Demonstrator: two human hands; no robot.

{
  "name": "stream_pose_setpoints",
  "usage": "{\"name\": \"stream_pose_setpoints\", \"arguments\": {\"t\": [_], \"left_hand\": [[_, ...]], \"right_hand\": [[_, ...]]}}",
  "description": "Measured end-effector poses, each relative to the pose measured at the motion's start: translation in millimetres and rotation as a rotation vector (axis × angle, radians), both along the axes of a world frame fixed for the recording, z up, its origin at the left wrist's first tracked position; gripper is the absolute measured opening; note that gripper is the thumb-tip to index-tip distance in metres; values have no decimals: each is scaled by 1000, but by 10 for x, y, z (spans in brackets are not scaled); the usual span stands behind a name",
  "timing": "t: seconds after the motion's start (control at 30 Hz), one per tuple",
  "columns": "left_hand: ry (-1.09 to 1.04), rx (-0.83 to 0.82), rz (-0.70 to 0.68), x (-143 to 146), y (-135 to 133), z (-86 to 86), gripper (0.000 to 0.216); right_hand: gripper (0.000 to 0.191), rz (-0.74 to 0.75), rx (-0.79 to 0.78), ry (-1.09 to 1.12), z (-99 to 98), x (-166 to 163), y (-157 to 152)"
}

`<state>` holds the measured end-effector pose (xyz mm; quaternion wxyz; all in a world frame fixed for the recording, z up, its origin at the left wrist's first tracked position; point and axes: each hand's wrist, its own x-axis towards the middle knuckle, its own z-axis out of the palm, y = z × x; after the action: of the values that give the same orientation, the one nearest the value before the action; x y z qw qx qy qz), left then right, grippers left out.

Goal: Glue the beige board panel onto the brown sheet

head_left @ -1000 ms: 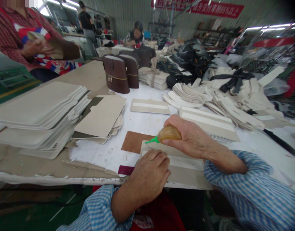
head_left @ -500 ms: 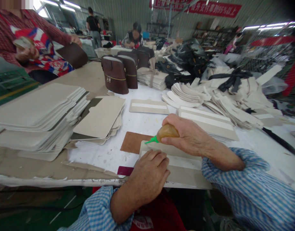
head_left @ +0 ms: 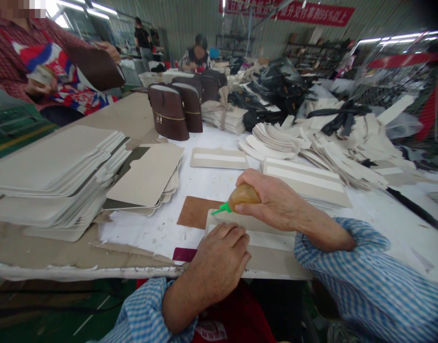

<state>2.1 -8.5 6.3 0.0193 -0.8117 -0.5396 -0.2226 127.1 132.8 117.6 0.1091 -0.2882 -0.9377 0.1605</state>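
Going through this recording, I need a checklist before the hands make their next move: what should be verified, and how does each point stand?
1. Right hand has a grip on the rounded amber squeeze bottle: ok.
2. Slim green nozzle directed at the flat beige panel with a white strip: ok, its tip is by the panel's far left corner.
3. Left hand resting on the panel: ok, palm down.
4. Liquid coming out of the nozzle: cannot tell, too small to see.
5. Panel clear of the flat brown rectangular piece: not ok, it overlaps that piece.
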Motion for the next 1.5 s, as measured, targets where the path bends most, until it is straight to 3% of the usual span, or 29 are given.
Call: {"name": "stream_pose_setpoints", "arguments": {"t": [0.8,1.27,1.5], "left_hand": [[-13,13,36,10,-20,-26,27],[15,-7,32,13,-19,2,27],[-21,-32,38,11,-23,-8,28]], "right_hand": [[24,-131,-3,-46,84,338,57],[28,-86,4,-22,33,148,9],[25,-127,-34,-74,113,285,35]]}}
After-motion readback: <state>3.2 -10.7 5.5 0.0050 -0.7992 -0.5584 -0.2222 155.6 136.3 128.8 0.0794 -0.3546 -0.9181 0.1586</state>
